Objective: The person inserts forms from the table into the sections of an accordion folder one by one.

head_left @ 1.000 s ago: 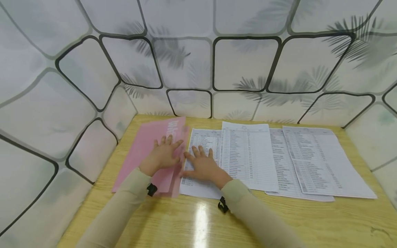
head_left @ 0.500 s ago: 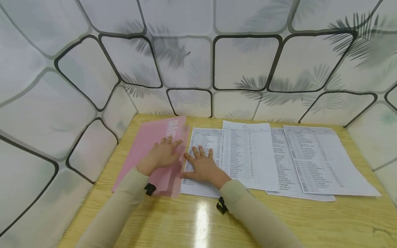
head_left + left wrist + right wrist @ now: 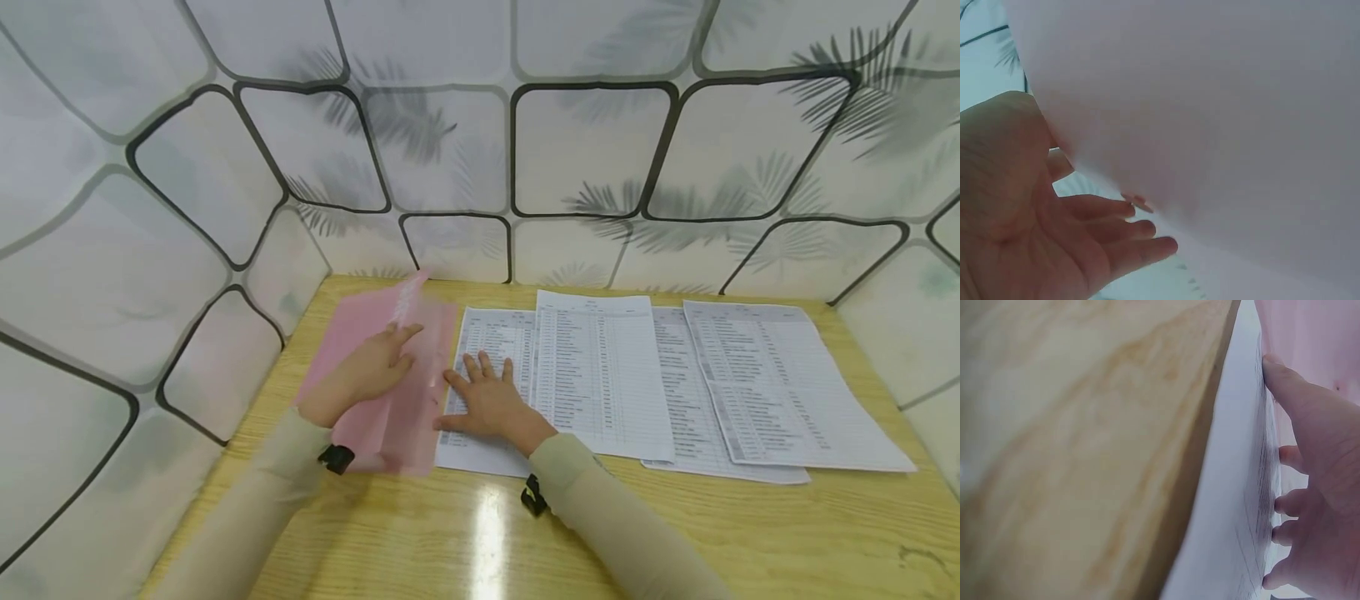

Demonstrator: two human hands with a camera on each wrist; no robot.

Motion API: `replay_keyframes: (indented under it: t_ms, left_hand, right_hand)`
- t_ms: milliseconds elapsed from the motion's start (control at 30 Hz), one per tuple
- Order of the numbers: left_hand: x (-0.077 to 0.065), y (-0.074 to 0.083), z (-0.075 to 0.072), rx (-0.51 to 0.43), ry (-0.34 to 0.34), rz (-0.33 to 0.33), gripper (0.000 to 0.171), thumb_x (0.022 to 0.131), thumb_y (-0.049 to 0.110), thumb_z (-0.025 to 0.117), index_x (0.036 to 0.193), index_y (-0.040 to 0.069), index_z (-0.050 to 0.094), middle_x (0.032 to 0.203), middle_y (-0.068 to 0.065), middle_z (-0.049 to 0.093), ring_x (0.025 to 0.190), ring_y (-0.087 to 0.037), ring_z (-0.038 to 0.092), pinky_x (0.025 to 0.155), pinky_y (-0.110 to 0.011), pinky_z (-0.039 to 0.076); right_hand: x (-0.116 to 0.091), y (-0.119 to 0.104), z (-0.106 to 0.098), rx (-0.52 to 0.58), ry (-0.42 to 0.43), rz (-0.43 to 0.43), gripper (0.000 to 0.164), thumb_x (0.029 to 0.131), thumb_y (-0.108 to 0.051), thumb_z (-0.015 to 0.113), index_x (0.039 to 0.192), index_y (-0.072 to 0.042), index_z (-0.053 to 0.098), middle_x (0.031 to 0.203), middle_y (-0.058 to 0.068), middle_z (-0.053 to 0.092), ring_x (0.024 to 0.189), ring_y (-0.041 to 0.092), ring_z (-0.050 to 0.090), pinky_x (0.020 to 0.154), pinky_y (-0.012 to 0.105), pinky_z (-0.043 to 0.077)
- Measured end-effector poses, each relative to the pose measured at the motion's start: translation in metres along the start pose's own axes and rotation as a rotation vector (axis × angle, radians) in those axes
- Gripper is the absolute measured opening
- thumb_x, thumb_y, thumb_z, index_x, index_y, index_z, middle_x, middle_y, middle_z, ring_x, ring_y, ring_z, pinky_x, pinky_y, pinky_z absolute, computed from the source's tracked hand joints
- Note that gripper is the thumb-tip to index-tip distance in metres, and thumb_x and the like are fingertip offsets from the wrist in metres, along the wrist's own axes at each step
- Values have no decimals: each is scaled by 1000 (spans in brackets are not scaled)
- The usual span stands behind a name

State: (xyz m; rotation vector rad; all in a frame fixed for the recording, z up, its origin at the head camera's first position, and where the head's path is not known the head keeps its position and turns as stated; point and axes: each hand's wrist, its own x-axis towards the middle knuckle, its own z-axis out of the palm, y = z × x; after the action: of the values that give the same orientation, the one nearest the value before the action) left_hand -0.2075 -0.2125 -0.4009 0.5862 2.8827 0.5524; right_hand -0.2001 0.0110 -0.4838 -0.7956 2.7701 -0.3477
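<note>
A translucent pink folder (image 3: 416, 408) with white lettering lies at the left of the table. Its top cover is raised and bent leftward. At that cover's right edge my left hand (image 3: 360, 371) grips it, the fingers reaching across the edge. In the left wrist view the cover hides part of the thumb side of the hand, while several fingers show at the sheet's edge. My right hand (image 3: 491, 404) rests palm down, fingers spread, on the leftmost printed sheet (image 3: 472, 458). In the right wrist view its fingertips touch the paper close to the folder.
A second printed sheet (image 3: 603, 383) partly overlaps the leftmost one. To the right lie another sheet (image 3: 690, 417) and a slanted sheet (image 3: 795, 392) on top of it. Patterned walls bound the wooden table (image 3: 420, 533) at the back and sides.
My left hand has moved left from lying flat on the folder, and the folder's top cover has lifted and swung left with it. The right hand has stayed in place.
</note>
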Motion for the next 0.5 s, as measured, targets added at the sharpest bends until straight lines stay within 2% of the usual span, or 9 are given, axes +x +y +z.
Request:
replay_keyframes:
  t_ms: [33,100,133,167,200,233,267,367,500]
  left_hand:
    - [-2,-3,-4,-20,7,13,53,109,17,46,160,2,42,156,-41,41,134,-55,54,110,-65,44]
    - [-7,-9,-12,-66,11,26,53,108,15,46,159,3,43,128,-35,65,100,-44,70,94,-56,54]
    - [-9,-12,-16,-85,12,29,53,107,14,47,159,3,44,109,-28,70,81,-35,69,83,-51,55]
    - [-11,-15,-19,-107,12,31,53,106,12,47,159,4,45,89,-19,68,66,-27,61,73,-45,53]
    - [-12,-19,-23,-124,9,26,54,105,10,47,159,4,45,74,-11,59,57,-20,50,65,-39,48]
    - [-14,-21,-25,-146,3,17,55,104,9,46,159,4,45,64,-3,47,52,-15,37,60,-35,42]
    - [-15,-24,-28,-164,1,9,56,103,8,46,159,5,45,59,2,35,50,-12,32,56,-32,38]
    - [-18,-29,-32,-202,14,-11,60,101,4,46,160,4,43,58,8,29,50,-10,28,54,-28,33]
    - [-19,-29,-33,-209,65,-10,61,99,3,50,160,1,42,56,9,26,50,-9,27,53,-27,31]
  right_hand:
    - [0,-1,0,1,-4,0,91,93,-79,56,166,-27,36,175,17,23,162,45,15,120,78,15]
    - [1,-2,0,4,-13,2,92,93,-79,56,166,-28,35,175,17,22,162,44,13,121,78,14]
    - [1,-2,0,8,-19,3,92,93,-78,56,167,-28,34,175,17,21,162,44,12,121,78,13]
    - [1,-3,0,10,-22,5,92,93,-78,55,167,-27,34,176,17,20,162,44,12,121,78,12]
    - [1,-3,0,8,-30,8,92,94,-78,55,167,-28,33,176,17,19,162,44,11,121,78,11]
    - [1,-3,-1,6,-35,11,92,94,-79,54,167,-28,32,176,17,18,162,44,10,121,78,11]
    - [1,-4,-1,4,-39,14,93,94,-79,54,168,-27,32,176,17,17,162,44,10,121,78,10]
    - [1,-4,-3,0,-52,19,93,94,-78,54,168,-27,31,176,18,17,162,45,10,121,78,9]
    - [1,-5,-6,13,-54,15,92,95,-76,55,168,-26,31,176,18,18,162,46,11,121,78,9]
